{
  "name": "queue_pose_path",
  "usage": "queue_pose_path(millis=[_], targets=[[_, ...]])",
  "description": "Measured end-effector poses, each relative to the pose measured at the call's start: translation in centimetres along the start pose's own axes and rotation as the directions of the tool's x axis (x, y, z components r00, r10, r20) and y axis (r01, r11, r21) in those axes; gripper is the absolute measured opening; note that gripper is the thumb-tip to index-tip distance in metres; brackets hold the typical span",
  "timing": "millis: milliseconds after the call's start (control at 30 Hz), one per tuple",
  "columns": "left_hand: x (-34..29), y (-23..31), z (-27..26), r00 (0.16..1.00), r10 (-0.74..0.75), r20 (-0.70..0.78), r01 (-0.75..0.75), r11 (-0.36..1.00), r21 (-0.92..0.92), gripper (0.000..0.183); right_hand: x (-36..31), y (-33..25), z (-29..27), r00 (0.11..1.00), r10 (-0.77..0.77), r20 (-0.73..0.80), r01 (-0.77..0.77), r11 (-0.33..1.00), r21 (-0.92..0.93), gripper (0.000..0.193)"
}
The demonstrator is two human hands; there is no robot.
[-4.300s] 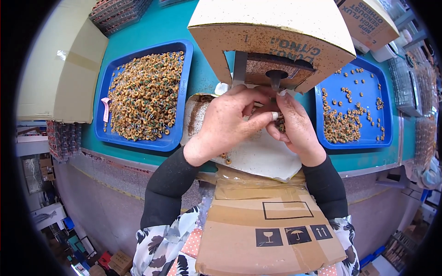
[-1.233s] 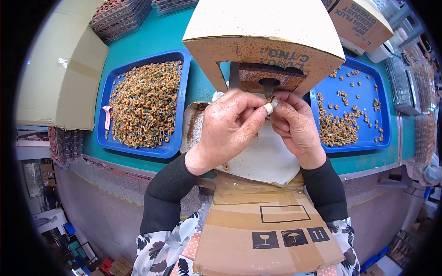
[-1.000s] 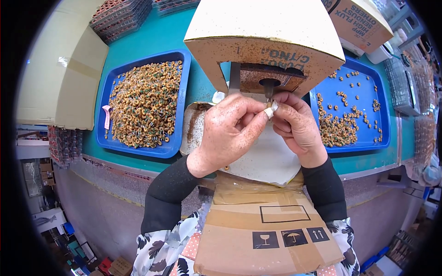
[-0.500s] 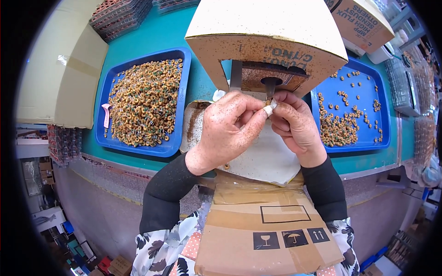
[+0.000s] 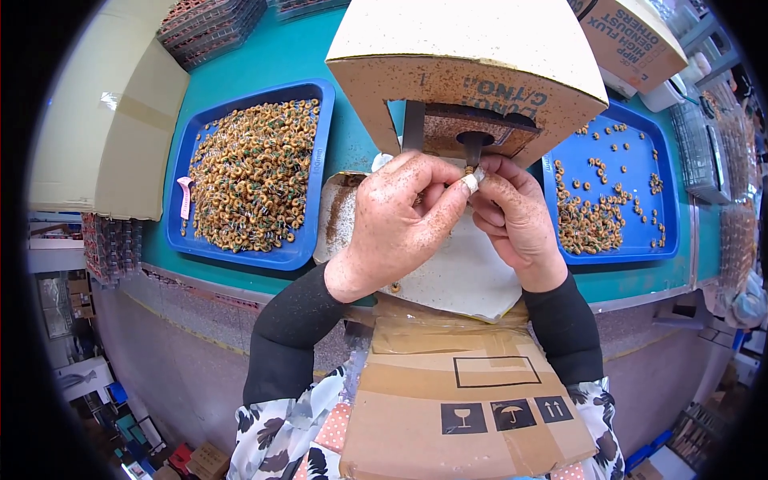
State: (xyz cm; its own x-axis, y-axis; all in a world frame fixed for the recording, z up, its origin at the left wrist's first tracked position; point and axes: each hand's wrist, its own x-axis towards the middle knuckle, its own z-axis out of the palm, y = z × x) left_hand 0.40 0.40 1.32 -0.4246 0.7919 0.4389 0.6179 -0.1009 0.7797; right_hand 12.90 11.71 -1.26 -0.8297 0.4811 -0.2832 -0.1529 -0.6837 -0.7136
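Note:
Under the cut-open front of a cardboard box (image 5: pixel 432 84), both my hands meet at a dark tapered spindle (image 5: pixel 475 142). A small copper-coloured wire-wound ring coil (image 5: pixel 470 170) shows at the spindle's lower end, partly hidden by fingers. My left hand (image 5: pixel 396 208) pinches at the coil from the left, thumb and forefinger together, with white wrapping on a fingertip. From the right, my right hand (image 5: pixel 516 220) is closed on the same coil, its other fingers curled. Brown dust speckles both hands. Beneath them lies a white sheet (image 5: pixel 472 280).
A blue tray (image 5: pixel 318 184) heaped with ring coils (image 5: pixel 252 176) stands left. Another blue tray (image 5: pixel 574 150) holds fewer coils at right. A taped carton (image 5: pixel 472 344) sits against my body. Beige cardboard (image 5: pixel 120 136) rises far left; stacked racks (image 5: pixel 210 28) stand behind.
My left thumb and forefinger have shifted slightly up and right at the coil. The right hand stays nearly still, and both hands remain at the spindle.

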Motion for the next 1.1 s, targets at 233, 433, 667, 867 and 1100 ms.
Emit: queue_pose_path(millis=[233,433,667,867,1100], targets=[[-0.5,0.2,0.3,0.997,-0.081,-0.012,0.080,0.994,-0.077,0.013,-0.1,0.0,-0.5,0.999,-0.015,0.037,0.016,1.000,-0.022,0.017],[-0.7,-0.5,0.4,0.958,-0.282,0.058,0.287,0.950,-0.126,0.016,-0.4,0.3,-0.6,0.996,0.047,0.079,-0.045,0.999,-0.026,0.014],[-0.6,-1.5,-0.9,0.777,-0.403,0.485,0.552,0.065,-0.831,0.012,0.4,1.3,-1.4,0.985,0.145,0.092,-0.164,0.955,0.249,0.023],[-0.8,-1.2,0.1,0.899,-0.124,0.419,0.196,0.971,-0.134,0.018,1.2,1.8,-1.1,0.994,0.099,0.050,-0.108,0.964,0.244,0.030],[-2.7,-1.2,2.6,0.924,0.286,0.253,-0.354,0.892,0.281,0.018,0.4,2.4,-1.1,0.995,0.087,-0.048,-0.084,0.994,0.063,0.036]])
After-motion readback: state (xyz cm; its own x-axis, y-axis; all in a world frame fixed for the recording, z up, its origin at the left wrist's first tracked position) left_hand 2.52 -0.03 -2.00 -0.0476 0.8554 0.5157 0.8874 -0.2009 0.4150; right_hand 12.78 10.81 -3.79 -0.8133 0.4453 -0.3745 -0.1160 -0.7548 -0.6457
